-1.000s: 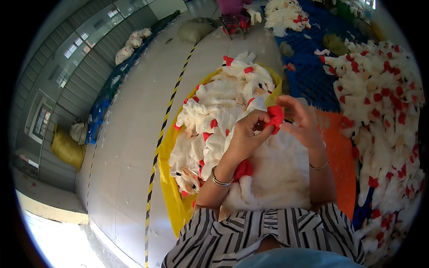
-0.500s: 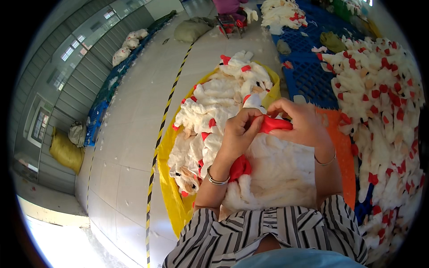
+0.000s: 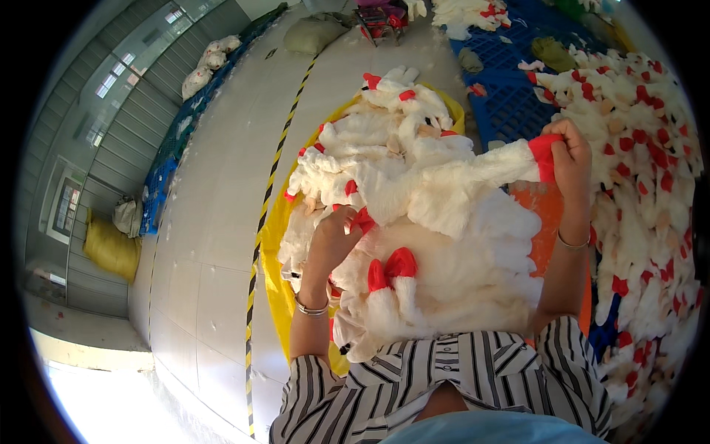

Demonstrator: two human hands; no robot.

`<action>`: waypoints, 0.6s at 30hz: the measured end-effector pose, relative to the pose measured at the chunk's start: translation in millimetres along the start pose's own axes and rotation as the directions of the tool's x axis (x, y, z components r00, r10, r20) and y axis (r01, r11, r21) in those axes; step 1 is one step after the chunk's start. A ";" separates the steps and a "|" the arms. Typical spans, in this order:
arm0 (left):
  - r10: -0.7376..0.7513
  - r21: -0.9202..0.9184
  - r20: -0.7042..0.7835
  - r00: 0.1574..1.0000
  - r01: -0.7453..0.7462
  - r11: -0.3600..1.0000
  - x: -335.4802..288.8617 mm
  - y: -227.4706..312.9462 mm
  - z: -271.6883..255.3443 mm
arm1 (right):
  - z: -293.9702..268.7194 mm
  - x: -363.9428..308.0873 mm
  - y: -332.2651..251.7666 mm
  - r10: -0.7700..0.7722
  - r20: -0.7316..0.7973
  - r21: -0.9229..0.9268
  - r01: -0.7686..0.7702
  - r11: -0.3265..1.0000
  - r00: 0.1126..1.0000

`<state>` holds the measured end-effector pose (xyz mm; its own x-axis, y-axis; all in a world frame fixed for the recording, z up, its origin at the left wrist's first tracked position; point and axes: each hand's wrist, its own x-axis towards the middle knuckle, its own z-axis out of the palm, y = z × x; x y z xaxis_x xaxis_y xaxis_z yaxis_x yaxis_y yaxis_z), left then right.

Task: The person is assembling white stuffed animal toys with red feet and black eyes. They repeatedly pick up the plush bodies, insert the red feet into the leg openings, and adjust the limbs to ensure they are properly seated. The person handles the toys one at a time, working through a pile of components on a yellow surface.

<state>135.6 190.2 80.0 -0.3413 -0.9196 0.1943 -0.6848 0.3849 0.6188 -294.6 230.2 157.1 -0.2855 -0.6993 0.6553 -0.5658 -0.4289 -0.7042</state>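
Observation:
A white, furry unstuffed plush skin (image 3: 444, 194) stretches crosswise between my hands, in front of my body. My right hand (image 3: 574, 164), raised at the right, pinches its red end (image 3: 545, 157), pulling that white limb out straight. Lower at the left, my left hand (image 3: 334, 240) has its fingers closed on another red tip (image 3: 363, 220). More white plush pieces lie flat across my lap, two upright white limbs with red ends (image 3: 401, 264) among them. Beyond and to the left, a yellow sack (image 3: 275, 297) lies under a heap of similar plush skins (image 3: 370, 148).
A large pile of white and red plush skins (image 3: 643, 170) fills the right side. Blue plastic pallets (image 3: 510, 111) and an orange surface (image 3: 543, 200) lie beside me. Striped tape (image 3: 275, 174) runs along the floor at left. A seated person (image 3: 381, 15) is at the far end.
My hands have moved apart from the red piece they held together, the right outward and up, the left down and left. The plush skin is now spread between them.

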 end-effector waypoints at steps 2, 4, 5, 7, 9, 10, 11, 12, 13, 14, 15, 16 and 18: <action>-0.049 -0.154 -0.092 0.995 0.034 0.987 15.3 -5.1 -5.5 | 5.0 4.9 2.9 -0.049 -0.057 0.096 0.054 0.994 0.997; -0.101 -0.417 -0.182 0.978 0.016 0.909 32.5 3.9 -8.7 | 12.1 5.8 1.2 -0.058 -0.062 0.190 0.069 0.979 0.996; -0.106 -0.570 -0.209 0.972 -0.033 0.821 41.6 19.1 -8.0 | 20.4 5.3 -3.8 -0.135 0.027 0.173 0.129 0.977 0.990; 0.040 -0.648 -0.277 0.960 -0.217 0.730 57.4 56.1 -7.9 | 41.8 5.0 -19.2 -0.285 0.196 0.187 0.249 0.950 0.938; 0.092 -0.661 -0.258 0.962 -0.245 0.709 63.9 82.7 -6.0 | 71.0 -4.7 -36.1 -0.232 0.378 0.295 0.121 0.948 0.896; 0.127 -0.674 -0.247 0.961 -0.264 0.690 68.3 94.2 -4.1 | 79.2 -8.0 -51.4 -0.153 0.433 0.272 0.033 0.962 0.888; 0.114 -0.694 -0.236 0.965 -0.250 0.675 69.6 104.3 -7.1 | 86.9 -10.6 -70.5 -0.080 0.489 0.256 -0.055 0.965 0.869; 0.110 -0.723 -0.218 0.970 -0.236 0.649 72.3 111.8 -4.5 | 93.3 -14.1 -75.3 -0.074 0.494 0.254 -0.062 0.965 0.866; 0.101 -0.744 -0.200 0.975 -0.218 0.631 73.9 116.7 -1.9 | 100.4 -16.7 -80.9 -0.071 0.500 0.261 -0.072 0.963 0.863; 0.150 -0.779 -0.245 0.958 -0.287 0.557 77.4 118.3 3.2 | 111.3 -19.3 -76.8 -0.144 0.462 0.300 -0.001 0.954 0.875; 0.164 -0.759 -0.285 0.944 -0.327 0.563 79.8 120.3 5.9 | 119.2 -20.7 -70.5 -0.217 0.417 0.335 0.073 0.940 0.883; 0.179 -0.735 -0.325 0.929 -0.367 0.570 81.2 122.8 7.1 | 121.9 -22.0 -65.2 -0.172 0.413 0.295 0.047 0.954 0.894; 0.163 -0.711 -0.396 0.903 -0.415 0.568 83.5 123.2 5.6 | 121.3 -24.7 -62.4 -0.144 0.350 0.374 0.003 0.928 0.926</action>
<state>19.1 161.3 168.2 -0.1649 -0.7990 0.5783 0.2104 0.5443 0.8121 -158.5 204.8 151.8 0.0878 -0.7857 0.6124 -0.2365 -0.6136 -0.7534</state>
